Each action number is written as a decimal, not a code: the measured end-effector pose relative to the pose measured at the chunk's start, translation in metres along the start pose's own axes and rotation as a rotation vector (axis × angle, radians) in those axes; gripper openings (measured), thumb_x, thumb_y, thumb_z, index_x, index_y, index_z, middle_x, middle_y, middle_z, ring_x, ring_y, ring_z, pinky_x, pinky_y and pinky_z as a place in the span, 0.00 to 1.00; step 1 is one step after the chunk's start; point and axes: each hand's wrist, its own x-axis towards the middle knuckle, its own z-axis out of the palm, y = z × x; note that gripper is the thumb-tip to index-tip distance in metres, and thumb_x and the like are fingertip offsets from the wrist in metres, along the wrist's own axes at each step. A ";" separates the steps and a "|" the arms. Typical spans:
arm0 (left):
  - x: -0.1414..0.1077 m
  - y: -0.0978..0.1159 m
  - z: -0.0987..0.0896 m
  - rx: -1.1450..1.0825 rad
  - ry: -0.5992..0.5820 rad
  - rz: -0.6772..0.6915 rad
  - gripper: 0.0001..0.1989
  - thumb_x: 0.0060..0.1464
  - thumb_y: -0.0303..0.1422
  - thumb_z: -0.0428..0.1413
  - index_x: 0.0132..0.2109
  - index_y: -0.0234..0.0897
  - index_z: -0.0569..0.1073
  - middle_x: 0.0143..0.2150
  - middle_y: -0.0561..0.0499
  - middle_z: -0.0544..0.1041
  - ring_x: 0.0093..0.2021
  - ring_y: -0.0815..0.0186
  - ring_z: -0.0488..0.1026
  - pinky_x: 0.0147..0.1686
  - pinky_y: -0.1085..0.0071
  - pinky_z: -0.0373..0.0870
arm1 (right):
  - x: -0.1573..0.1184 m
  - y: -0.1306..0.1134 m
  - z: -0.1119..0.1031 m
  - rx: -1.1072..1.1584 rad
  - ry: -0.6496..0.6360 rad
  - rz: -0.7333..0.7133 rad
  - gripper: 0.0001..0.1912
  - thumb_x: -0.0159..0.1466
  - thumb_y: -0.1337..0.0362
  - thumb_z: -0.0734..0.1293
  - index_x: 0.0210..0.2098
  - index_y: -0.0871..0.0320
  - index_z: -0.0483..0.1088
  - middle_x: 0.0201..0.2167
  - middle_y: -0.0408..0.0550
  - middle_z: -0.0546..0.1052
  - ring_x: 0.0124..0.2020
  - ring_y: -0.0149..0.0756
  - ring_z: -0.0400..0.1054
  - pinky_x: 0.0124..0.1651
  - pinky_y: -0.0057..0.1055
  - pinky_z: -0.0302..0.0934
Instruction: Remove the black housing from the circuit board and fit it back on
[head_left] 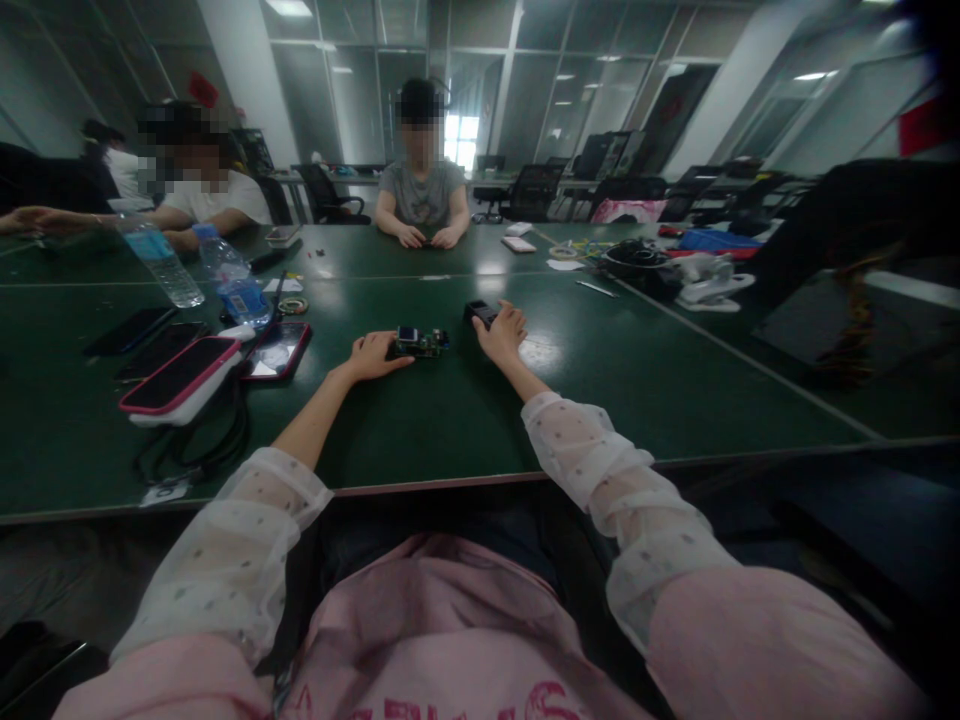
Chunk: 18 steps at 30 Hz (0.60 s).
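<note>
My left hand is closed on the left end of a small circuit board with a little square screen, just above or on the green table. To its right, my right hand grips a black box-like casing with a dark rectangular opening or window on its face. A short gap separates the board from the casing. My fingers partly hide both things.
Two water bottles and several phones with a cord lie at the left. A tape roll is near them. Cables and a white device lie at the right. One person sits opposite, another at the left.
</note>
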 end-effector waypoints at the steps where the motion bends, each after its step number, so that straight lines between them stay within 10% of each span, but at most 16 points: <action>1: 0.000 0.000 0.000 0.000 0.001 0.000 0.38 0.53 0.60 0.46 0.62 0.40 0.59 0.63 0.41 0.63 0.63 0.49 0.57 0.59 0.51 0.51 | 0.000 0.000 0.001 -0.001 -0.004 -0.005 0.30 0.61 0.51 0.62 0.57 0.60 0.52 0.53 0.64 0.59 0.56 0.58 0.52 0.52 0.57 0.51; 18: -0.001 0.003 -0.003 -0.021 -0.018 -0.008 0.38 0.53 0.60 0.46 0.63 0.42 0.59 0.64 0.43 0.62 0.64 0.49 0.55 0.60 0.51 0.50 | 0.007 0.009 0.000 0.004 -0.072 0.021 0.31 0.54 0.58 0.71 0.52 0.62 0.57 0.50 0.63 0.65 0.53 0.55 0.59 0.52 0.50 0.57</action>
